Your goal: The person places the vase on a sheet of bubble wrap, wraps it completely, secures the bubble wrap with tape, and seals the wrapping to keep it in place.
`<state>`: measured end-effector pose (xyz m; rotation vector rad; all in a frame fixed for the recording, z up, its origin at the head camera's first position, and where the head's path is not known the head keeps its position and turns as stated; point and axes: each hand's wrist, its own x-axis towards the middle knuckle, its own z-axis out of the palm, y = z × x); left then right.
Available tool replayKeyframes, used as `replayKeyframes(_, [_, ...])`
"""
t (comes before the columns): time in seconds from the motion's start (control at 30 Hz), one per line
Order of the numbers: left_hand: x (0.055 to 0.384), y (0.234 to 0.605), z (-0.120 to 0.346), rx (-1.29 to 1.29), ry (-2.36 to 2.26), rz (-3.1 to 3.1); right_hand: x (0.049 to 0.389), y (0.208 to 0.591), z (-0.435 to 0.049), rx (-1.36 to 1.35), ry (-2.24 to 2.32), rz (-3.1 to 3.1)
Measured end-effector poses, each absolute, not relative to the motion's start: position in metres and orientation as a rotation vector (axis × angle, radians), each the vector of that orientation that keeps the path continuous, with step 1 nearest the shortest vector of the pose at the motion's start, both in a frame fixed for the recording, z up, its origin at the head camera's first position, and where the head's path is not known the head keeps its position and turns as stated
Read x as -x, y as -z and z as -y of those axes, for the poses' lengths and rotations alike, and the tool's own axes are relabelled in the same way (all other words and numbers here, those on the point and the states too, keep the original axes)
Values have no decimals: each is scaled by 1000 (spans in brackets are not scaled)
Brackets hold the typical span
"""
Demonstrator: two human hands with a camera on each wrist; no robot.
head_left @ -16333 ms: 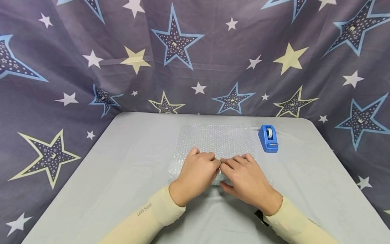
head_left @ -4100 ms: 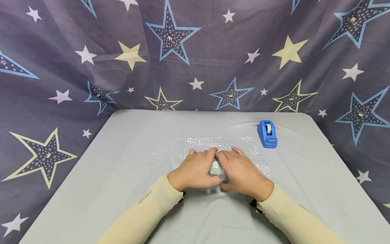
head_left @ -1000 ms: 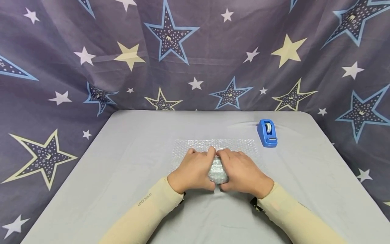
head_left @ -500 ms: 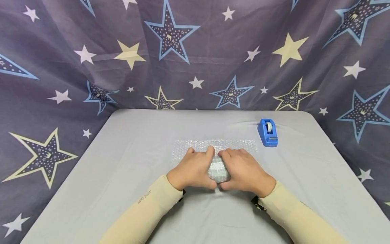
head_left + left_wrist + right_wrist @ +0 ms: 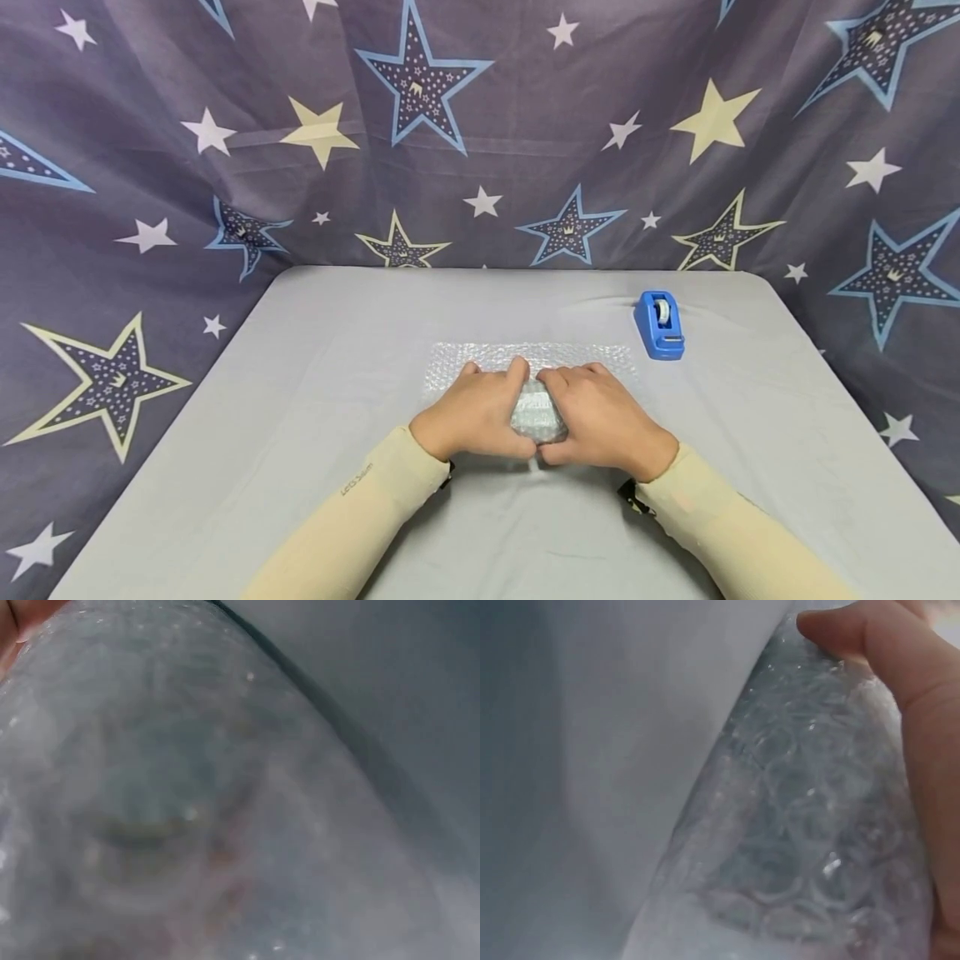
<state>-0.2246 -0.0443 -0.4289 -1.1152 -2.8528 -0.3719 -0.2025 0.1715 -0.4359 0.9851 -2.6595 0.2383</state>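
A rolled bundle of bubble wrap (image 5: 537,412) lies on the table between my hands, with something greenish and unclear inside it. From the left, my left hand (image 5: 476,417) curls over the roll, thumb along its near side. My right hand (image 5: 606,418) grips it in the same way from the right, and the two thumb tips almost meet at the front. Beyond the roll, the flat part of the bubble wrap sheet (image 5: 577,354) spreads toward the back. Close up in the right wrist view, the wrapped layers (image 5: 802,817) bulge beside the thumb; the left wrist view is blurred.
A blue tape dispenser (image 5: 660,327) with a roll of tape stands at the back right, beyond the right hand. The table (image 5: 337,350) has a light grey cover. Behind it hangs a dark curtain (image 5: 517,108) with stars.
Since the oldest frame, the flat sheet has become shorter and its far edge nearer, while a thick roll has appeared between the hands. Over the last second the hands have barely shifted.
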Motion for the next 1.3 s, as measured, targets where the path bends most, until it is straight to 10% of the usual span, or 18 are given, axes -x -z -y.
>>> replayKeyframes(1.3, [219,424,39,1110,23,2740,206,439,-170,-892,-244,2727])
